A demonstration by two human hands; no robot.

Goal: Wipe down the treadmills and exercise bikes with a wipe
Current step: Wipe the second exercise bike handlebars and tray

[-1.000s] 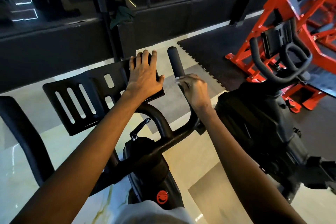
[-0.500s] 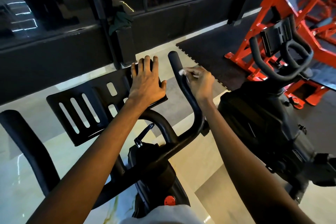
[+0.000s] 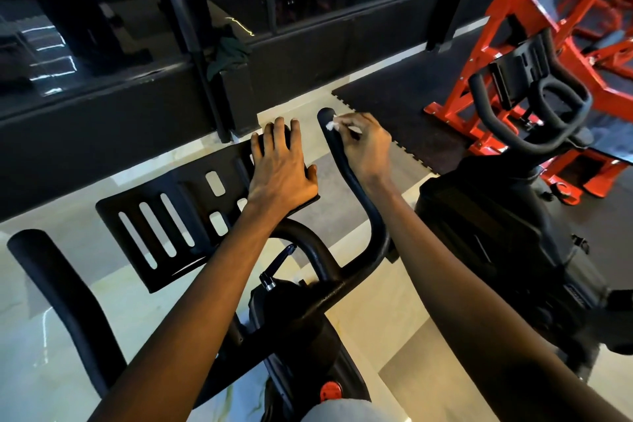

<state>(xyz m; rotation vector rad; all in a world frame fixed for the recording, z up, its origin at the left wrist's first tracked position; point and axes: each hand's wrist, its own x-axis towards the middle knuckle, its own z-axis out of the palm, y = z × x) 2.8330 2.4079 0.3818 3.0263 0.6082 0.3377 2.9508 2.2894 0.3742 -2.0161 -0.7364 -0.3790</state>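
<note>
The right hand (image 3: 366, 144) pinches a small white wipe (image 3: 330, 125) between thumb and fingertips and presses it against the outer side of the right handlebar (image 3: 346, 175), just below its rounded tip. From that contact the bar's long axis runs down and back toward the person, then bends inward at the elbow to join the bike's centre post. So nearly all the unwiped length lies below the wipe, on the near side of the grip, and I judge the coming stroke should follow that line downward along the bar, not across it.

The left hand (image 3: 282, 164) lies flat and open, palm down, on the right end of the slotted black tray (image 3: 161, 219), gripping nothing; it seems only to steady the bike. The left handlebar (image 3: 58, 295) stands well apart at the far left, nearer that hand. A second bike (image 3: 524, 209) sits to the right, on the wipe hand's side.
</note>
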